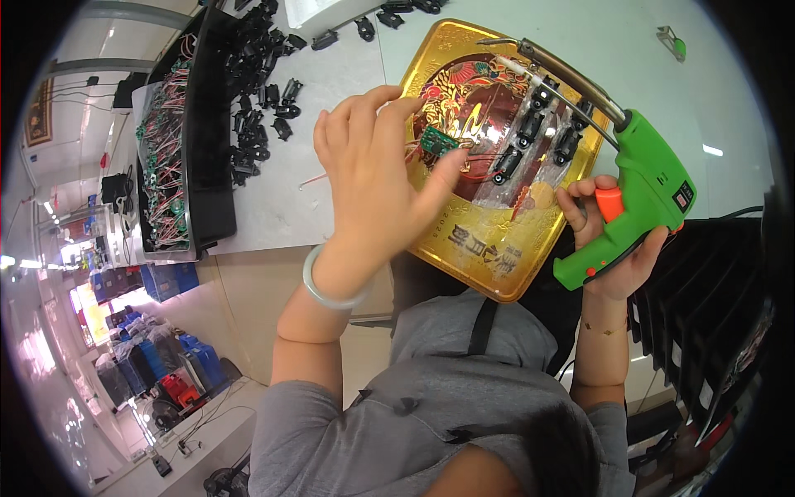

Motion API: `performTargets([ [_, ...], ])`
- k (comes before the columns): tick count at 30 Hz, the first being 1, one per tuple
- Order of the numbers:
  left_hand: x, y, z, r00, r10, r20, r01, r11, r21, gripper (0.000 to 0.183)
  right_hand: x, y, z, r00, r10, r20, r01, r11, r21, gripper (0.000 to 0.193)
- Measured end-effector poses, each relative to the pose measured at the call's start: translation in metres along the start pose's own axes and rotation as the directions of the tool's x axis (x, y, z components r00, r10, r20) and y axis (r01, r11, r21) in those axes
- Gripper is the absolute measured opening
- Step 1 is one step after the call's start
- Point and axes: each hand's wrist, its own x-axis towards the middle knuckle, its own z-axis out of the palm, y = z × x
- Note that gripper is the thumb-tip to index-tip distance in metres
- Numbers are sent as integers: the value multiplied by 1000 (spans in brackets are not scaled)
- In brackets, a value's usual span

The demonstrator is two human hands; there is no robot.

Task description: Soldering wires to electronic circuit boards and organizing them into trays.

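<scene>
My left hand is over the left side of a gold tray with a red patterned centre. Its fingers are spread apart, and a small green circuit board lies near the thumb tip, not visibly gripped. Thin red wires run from around the board toward black housings in a row on the tray. At the tray's right, my right hand grips a green soldering gun, with fingers at its orange trigger. The gun's metal barrel and tip extend over the tray's far edge.
Many black housings are heaped on the table at the far left. Beside them, a black bin holds green boards with red and white wires. A small green-and-metal item lies far right. Black racks stand at the right.
</scene>
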Motion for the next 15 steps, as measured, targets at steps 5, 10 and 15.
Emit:
performTargets([
  [5,-1,-20,-5,982,-3,191,25,993,-113,21,-1,4,1,1000,-11,-5,11,1000,22,67],
  [10,-8,-7,-4,974,-171,147,214,493,-843,18,-7,1,3,1000,-22,22,21,999,34,65],
  [15,9,-22,-53,947,-316,57,99,118,-988,19,-3,2,8,997,-6,81,4,1000,27,66],
])
